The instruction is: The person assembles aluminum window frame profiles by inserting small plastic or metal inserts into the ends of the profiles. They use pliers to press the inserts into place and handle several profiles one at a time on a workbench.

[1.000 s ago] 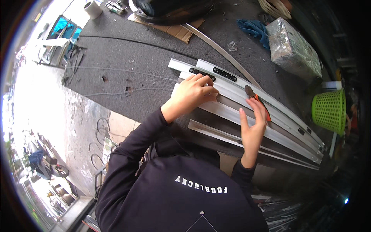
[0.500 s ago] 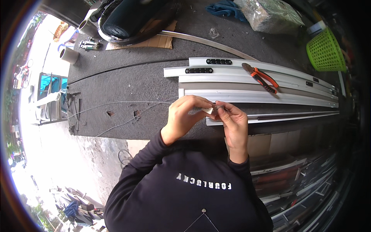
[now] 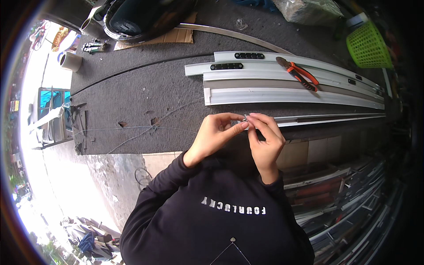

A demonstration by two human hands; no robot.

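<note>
My left hand [image 3: 218, 134] and my right hand [image 3: 267, 141] meet over the bench's near edge, both closed in a pinch. Between their fingertips is a small grey metal-looking piece [image 3: 245, 119], mostly covered by the fingers. A thin grey wire [image 3: 170, 128] stretches over the bench from the left and goes out of sight at my left hand; I cannot tell whether it joins the piece. Just beyond my right hand lies a narrow aluminium profile [image 3: 340, 119]. Orange-and-black pliers [image 3: 300, 76] rest on wider white profiles [image 3: 282, 97] farther back.
Dark ribbed matting [image 3: 145, 106] covers the bench. At the back left are a large black rounded object [image 3: 141, 20], cardboard [image 3: 159, 40] and a roll [image 3: 70, 62]. A green basket [image 3: 369, 47] stands far right. Racked metal lengths [image 3: 344, 212] lie below the bench, to my right.
A white part that showed between my hands is now hidden or gone from the fingertips. My right fingers have bent over the piece. The bench and its contents sit higher in view.
</note>
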